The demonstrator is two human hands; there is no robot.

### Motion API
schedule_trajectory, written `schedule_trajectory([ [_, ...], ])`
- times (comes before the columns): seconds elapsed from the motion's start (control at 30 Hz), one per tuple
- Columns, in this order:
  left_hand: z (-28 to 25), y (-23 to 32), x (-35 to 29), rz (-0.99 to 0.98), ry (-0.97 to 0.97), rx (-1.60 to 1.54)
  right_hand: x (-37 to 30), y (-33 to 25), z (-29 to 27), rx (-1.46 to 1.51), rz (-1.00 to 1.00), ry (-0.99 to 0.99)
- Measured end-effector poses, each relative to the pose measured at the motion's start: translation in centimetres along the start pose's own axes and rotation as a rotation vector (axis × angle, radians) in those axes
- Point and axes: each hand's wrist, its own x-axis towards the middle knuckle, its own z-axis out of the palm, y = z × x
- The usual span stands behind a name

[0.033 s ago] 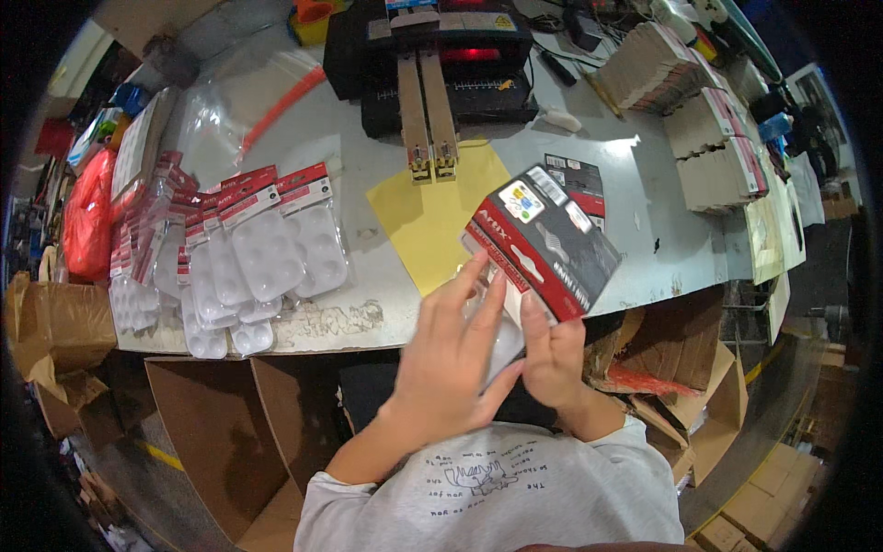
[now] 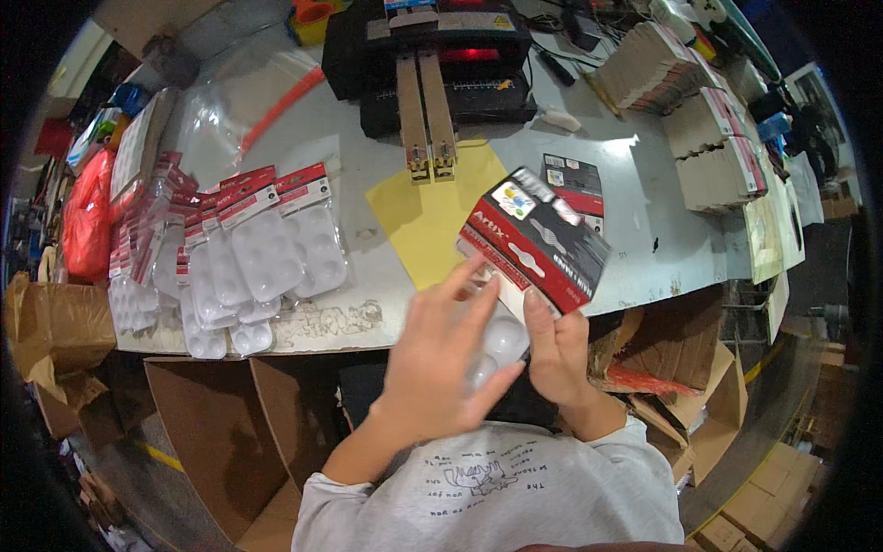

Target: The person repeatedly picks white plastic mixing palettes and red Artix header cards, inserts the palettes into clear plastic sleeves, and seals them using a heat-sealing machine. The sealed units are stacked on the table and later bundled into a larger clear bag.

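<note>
My left hand [image 2: 432,359] and my right hand [image 2: 559,363] come together at the table's near edge around a white plastic paint palette [image 2: 504,340]. A folded red-and-black header card [image 2: 538,244] sits at the palette's upper end. My right hand closes on the card's lower corner, thumb on top and its other fingers mostly hidden behind. The left hand, somewhat blurred, lies along the palette's left side; its fingertips touch the card's lower edge and its thumb reaches across the palette's lower end. Another dark card [image 2: 572,184] lies just beyond.
Several bagged palettes with red cards [image 2: 262,248] are heaped at left. A black machine [image 2: 441,64] with two metal bars stands ahead, a yellow sheet [image 2: 428,230] beneath their ends. Stacked cards [image 2: 713,156] line the right side. Cardboard boxes [image 2: 212,414] stand below the table edge.
The header card has shifted slightly left and down. The left hand has moved a little left, so more of the white palette shows; the right hand keeps its hold.
</note>
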Motion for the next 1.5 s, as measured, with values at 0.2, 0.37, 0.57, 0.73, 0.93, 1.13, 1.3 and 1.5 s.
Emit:
schedule_trajectory([
  [0.2, 0.1, -2.6, -1.4, -0.573, 0.111, -0.709, 0.1, -0.4, -0.5, 0.044, 0.057, -0.113],
  [0.37, 1.4, -2.3, -2.3, -0.694, 0.162, -0.974, 1.0, 0.0, 0.7, -0.227, -0.175, 0.159],
  [0.57, 1.3, -1.6, -2.2, -0.610, 0.179, -0.658, 1.9, -0.4, -0.6, -0.754, -0.789, -0.030],
  [0.73, 1.1, -1.6, -2.5, -0.524, 0.123, -0.467, 1.9, -0.9, -0.3, -0.849, -0.772, -0.228],
  [0.93, 1.0, -2.0, -2.3, -0.379, 0.105, -0.328, 1.8, -0.5, -0.2, -0.804, -0.762, -0.252],
  [1.13, 1.8, -1.1, -2.3, -0.538, 0.120, -0.413, 1.9, 1.0, 0.5, -0.643, -0.869, 0.075],
  [1.3, 3.8, -0.5, -1.5, -0.750, 0.171, -0.557, 1.7, 1.0, 0.2, -0.686, -0.784, 0.175],
  [1.5, 4.7, -0.7, -0.7, -0.185, 0.190, 0.231, 0.4, 2.2, -7.1, -1.105, -0.662, 0.018],
])
